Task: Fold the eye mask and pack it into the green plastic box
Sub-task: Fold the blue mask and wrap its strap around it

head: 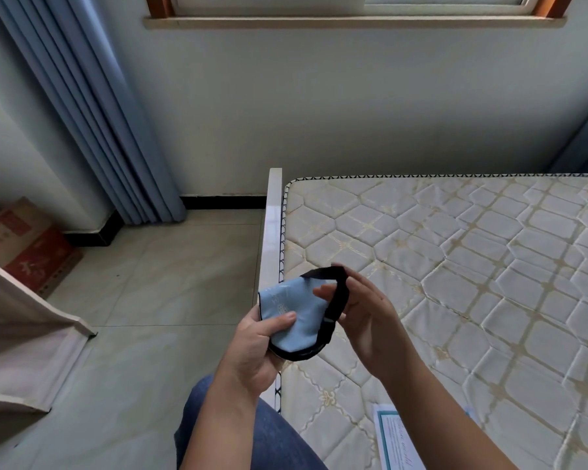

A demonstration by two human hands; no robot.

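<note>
The light blue eye mask (297,312) with black trim is held in the air over the mattress's left edge, folded over on itself. My left hand (258,347) grips its lower left part, thumb pressed on the blue fabric. The black elastic strap (340,296) loops up and to the right, and my right hand (364,310) has its fingers hooked in that loop. No green plastic box is in view.
A bare quilted mattress (455,283) in a white bed frame (274,232) fills the right side. A printed paper (398,439) lies on it near the bottom edge. Tiled floor, blue curtain (92,106), a cardboard box (24,242) and a beige cloth-covered piece (17,334) are at left.
</note>
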